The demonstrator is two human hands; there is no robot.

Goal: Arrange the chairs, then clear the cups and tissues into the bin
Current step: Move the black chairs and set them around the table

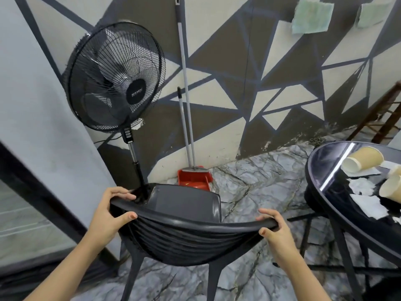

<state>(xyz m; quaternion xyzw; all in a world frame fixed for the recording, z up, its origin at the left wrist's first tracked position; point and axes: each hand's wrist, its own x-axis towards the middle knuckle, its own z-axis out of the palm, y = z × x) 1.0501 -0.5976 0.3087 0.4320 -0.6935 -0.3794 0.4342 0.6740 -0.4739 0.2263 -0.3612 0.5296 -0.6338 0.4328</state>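
I observe the left hand and right hand each clamped on the curved top rail of a dark grey ribbed plastic chair, near centre. On the round black glass table at right lie tipped paper cups and torn white tissues. A black pedestal fan stands far left.

Table cut off by right edge; far half not visible. Second paper cup partly out of frame. Fan base hidden behind chair back. Wooden chair at right edge: only legs/rails seen. Chair feet cut off at bottom.
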